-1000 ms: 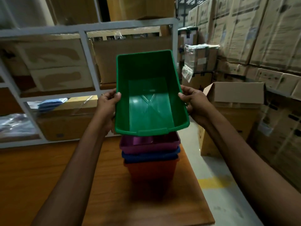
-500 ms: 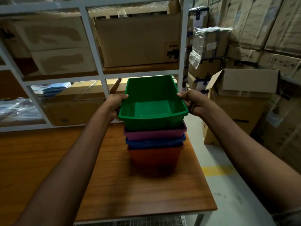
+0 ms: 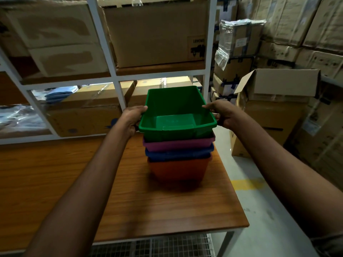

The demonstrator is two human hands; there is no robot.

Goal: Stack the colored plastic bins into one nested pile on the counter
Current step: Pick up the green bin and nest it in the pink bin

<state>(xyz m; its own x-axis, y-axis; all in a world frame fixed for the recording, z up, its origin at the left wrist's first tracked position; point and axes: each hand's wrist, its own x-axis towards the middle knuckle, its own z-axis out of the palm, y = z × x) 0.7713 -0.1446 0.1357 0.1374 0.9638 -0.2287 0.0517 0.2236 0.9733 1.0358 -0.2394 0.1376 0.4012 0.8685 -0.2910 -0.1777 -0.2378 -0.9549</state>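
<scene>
Green bin (image 3: 174,101) tops the pile, nested into the purple bin (image 3: 178,144), that one in the blue bin (image 3: 178,154), that one in the orange bin (image 3: 178,169), which stands on the table (image 3: 167,204). Green rim sits just above the purple rim; whether it is fully seated cannot be told. Left hand (image 3: 132,117) on the green bin's left rim, grip closed round the edge, thumb over the top and fingers curled beneath. Right hand (image 3: 222,114) likewise on the right rim, grip wrapped under the lip with the thumb on top. The pile stands close to the table's right edge, with only a narrow strip of wood between the orange bin and that edge. A wide run of tabletop lies to the left of the pile, and more wood lies in front, up to the near edge. Behind, a white shelf frame (image 3: 114,78) stands near the bins' far side, its bays packed with cardboard boxes (image 3: 156,34). To the right of the table is a lane of grey floor (image 3: 259,210) with a yellow mark (image 3: 247,183). Beyond it is an open-flapped carton (image 3: 282,84) on top of another, with more cartons stacked behind. The tabletop is brown wood grain, with a white table leg (image 3: 235,238) at the near right corner and wire mesh (image 3: 167,245) underneath. Light is dim.
</scene>
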